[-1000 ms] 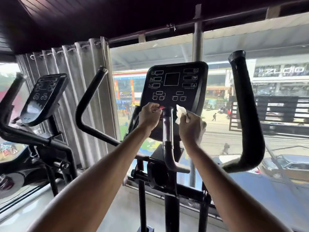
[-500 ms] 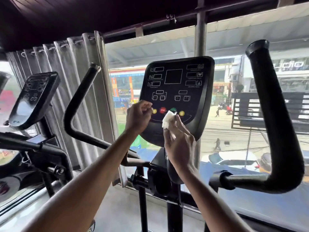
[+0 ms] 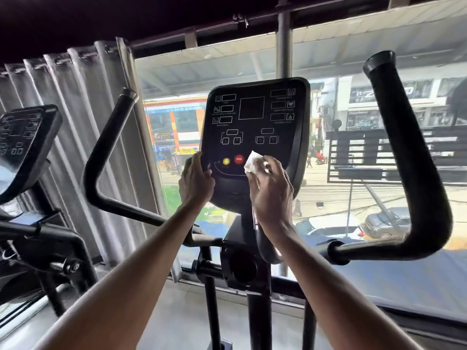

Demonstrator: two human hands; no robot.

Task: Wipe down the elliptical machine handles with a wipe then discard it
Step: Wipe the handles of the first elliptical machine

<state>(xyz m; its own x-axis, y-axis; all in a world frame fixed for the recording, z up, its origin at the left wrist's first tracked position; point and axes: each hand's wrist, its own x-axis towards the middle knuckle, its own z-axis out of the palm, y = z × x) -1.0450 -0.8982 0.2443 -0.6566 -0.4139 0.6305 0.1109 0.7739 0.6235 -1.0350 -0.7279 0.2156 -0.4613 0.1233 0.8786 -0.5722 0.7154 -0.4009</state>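
Console [image 3: 255, 137] of the elliptical is seen straight ahead, between the two black handles. Left handle [image 3: 108, 160] and right handle [image 3: 409, 160] are found well apart from both hands.

Left hand [image 3: 195, 180]: placed at the console's lower left edge, fingers curled round that edge, thumb laid on the face. The edge is gripped.

Right hand [image 3: 271, 190]: raised at the lower right part of the console face, fingers bent and closed on the wipe [image 3: 252, 162]. The wipe, white and crumpled, is held at the fingertips and pressed against the face just beside the red STOP button [image 3: 238, 159]. A yellow button [image 3: 226, 161] is seen just left of the red one, between the two hands.

At the far left edge of the view a second machine's console [image 3: 22, 145] is noted, blurred. A grey curtain [image 3: 75, 122] is hung behind it; a street with parked cars is seen through the window [image 3: 328, 59]
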